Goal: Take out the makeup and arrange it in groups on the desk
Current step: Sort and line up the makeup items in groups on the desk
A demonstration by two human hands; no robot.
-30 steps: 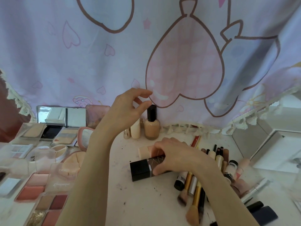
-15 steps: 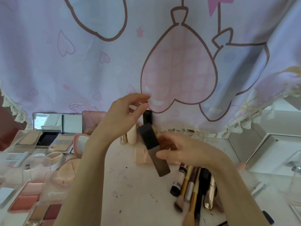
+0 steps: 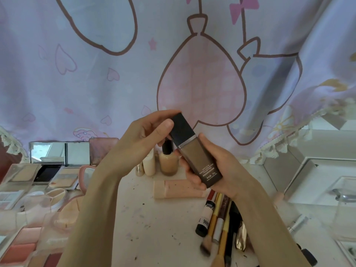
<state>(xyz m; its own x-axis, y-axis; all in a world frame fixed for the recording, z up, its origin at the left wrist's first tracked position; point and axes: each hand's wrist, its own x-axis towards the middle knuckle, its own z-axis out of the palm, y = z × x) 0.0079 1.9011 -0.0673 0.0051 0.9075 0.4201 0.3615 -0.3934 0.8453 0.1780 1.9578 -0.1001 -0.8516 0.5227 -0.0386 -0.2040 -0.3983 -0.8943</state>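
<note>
A lilac curtain printed with pink hearts and balloon outlines is hung behind a white, speckled counter. A square foundation bottle with a black cap is held tilted above the counter, cap toward the curtain. Its lower body is wrapped by the right hand, whose grip is curled round it, while the cap is pinched between thumb and fingers of the left hand. Small pale print is carried on the bottle's lower face; only "FOUNDATION" and "30g" can be roughly made out.

Directly under the grip a peach tube is laid flat. Just behind the grip a round glass foundation bottle with a black cap is stood upright beside a cream tube. Below the right wrist, brushes and pencils are bunched together; the writing on one black-and-white tube cannot be read. Left of the grip, open powder palettes and blush pans are crowded to the counter's edge. Bare counter is left between the forearms, below the peach tube.
</note>
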